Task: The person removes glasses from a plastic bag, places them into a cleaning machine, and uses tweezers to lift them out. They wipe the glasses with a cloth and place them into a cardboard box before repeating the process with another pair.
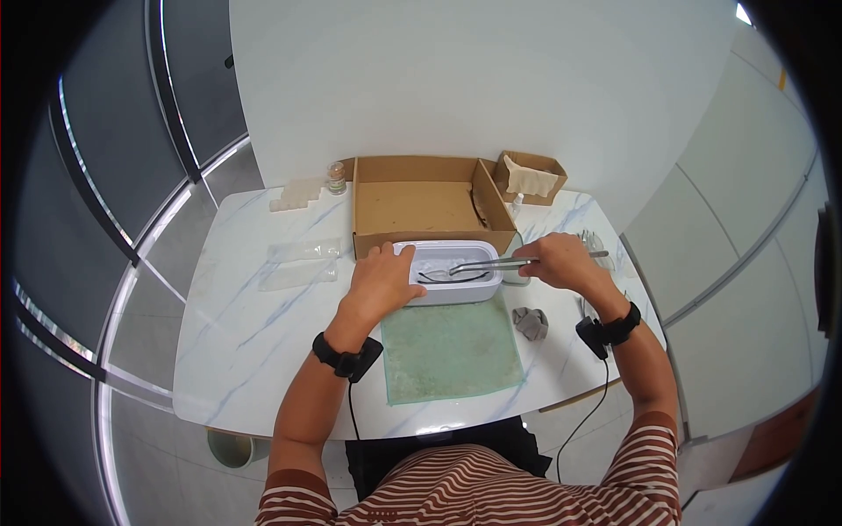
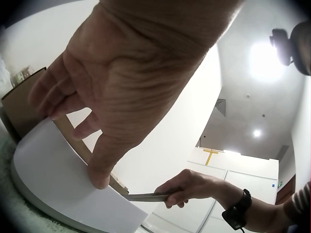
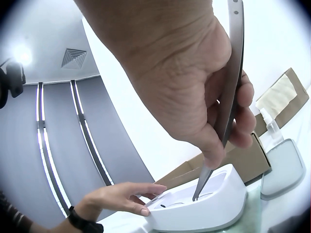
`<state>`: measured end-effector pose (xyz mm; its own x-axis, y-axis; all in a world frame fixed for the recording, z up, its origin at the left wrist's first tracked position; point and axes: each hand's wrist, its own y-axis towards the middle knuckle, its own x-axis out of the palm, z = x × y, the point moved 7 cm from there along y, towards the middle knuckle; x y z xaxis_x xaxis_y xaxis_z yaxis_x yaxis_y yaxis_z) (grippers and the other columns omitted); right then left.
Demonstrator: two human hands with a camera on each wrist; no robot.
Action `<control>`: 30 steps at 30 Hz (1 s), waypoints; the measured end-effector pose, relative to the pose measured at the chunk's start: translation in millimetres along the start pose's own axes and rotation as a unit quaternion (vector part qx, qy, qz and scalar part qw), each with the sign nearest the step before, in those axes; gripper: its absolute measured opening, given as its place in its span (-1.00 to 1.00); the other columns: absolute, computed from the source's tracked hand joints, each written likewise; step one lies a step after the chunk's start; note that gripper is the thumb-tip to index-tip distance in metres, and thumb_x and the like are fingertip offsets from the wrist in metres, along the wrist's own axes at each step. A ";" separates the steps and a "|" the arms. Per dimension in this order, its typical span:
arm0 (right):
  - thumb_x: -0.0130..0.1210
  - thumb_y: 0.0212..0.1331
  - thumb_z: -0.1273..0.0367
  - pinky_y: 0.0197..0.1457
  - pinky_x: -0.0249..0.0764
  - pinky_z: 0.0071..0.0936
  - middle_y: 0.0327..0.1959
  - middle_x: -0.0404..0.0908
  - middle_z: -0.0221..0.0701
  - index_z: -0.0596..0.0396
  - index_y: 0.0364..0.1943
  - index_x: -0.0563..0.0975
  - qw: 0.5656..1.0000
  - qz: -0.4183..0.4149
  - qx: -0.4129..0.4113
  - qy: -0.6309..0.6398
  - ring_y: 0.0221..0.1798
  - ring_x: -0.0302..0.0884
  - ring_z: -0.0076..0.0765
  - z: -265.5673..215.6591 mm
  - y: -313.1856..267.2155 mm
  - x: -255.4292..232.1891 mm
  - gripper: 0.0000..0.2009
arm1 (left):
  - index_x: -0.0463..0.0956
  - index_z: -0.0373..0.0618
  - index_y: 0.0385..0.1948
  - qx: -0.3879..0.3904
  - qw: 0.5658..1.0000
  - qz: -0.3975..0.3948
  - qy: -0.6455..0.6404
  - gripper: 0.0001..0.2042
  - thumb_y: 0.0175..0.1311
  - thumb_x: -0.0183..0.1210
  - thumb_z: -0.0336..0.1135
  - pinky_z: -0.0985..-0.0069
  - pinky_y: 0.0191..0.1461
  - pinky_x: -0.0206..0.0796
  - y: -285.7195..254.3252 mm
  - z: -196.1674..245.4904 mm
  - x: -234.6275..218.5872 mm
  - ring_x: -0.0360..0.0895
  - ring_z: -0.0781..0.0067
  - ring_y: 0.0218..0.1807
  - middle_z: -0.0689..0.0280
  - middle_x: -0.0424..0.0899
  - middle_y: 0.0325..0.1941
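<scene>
A white oval tub, resembling an ultrasonic cleaner, stands mid-table with dark-framed glasses lying in it. At its left end my left hand holds the tub, thumb on the near rim and fingers spread over the far side. My right hand pinches long metal tweezers that slant down to the left. Their tips reach inside the tub, right at the glasses; whether they grip the frame I cannot tell. In the right wrist view the tweezers pass between thumb and curled fingers.
Behind the tub sits an open cardboard box, with a smaller box holding a cloth at right. A green mat lies in front, a crumpled grey cloth beside it. A grey lid is right of the tub; clear sleeves lie left.
</scene>
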<state>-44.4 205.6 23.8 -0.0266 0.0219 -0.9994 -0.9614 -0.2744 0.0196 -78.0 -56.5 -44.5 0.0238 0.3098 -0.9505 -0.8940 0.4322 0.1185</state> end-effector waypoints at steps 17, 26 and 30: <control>0.32 0.18 0.18 -0.17 0.55 -0.11 -0.39 0.73 -0.23 -0.26 -0.02 0.76 1.000 0.012 -0.004 0.017 -0.23 0.69 0.01 -4.8 2.7 12.6 -0.72 | 0.47 -0.07 0.26 -0.003 1.000 -0.008 0.000 -0.32 0.11 0.44 0.02 0.12 0.24 0.44 -0.6 1.8 -2.4 0.53 -0.05 0.18 0.04 0.57 0.13; 0.32 0.17 0.22 -0.17 0.54 -0.10 -0.42 0.70 -0.21 -0.24 -0.03 0.75 1.000 -0.012 -0.017 0.014 -0.26 0.68 0.01 -8.2 -11.1 5.3 -0.73 | 0.48 -0.07 0.26 0.003 1.000 -0.002 0.000 -0.33 0.12 0.44 0.01 0.12 0.24 0.43 -0.5 1.4 -1.0 0.52 -0.06 0.19 0.03 0.57 0.13; 0.37 0.12 0.26 -0.18 0.56 -0.14 -0.37 0.74 -0.20 -0.15 -0.07 0.77 1.000 -0.013 -0.014 0.008 -0.28 0.68 0.04 -10.5 -16.5 -2.5 -0.74 | 0.48 -0.07 0.26 0.003 1.000 -0.002 0.001 -0.33 0.12 0.44 0.01 0.12 0.23 0.44 0.0 1.0 -1.0 0.53 -0.05 0.18 0.03 0.57 0.12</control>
<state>-25.6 199.9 25.7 0.0028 0.0132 -0.9999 -0.9534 -0.3016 -0.0067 -77.6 -56.0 -43.3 0.0276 0.3064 -0.9515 -0.8911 0.4388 0.1155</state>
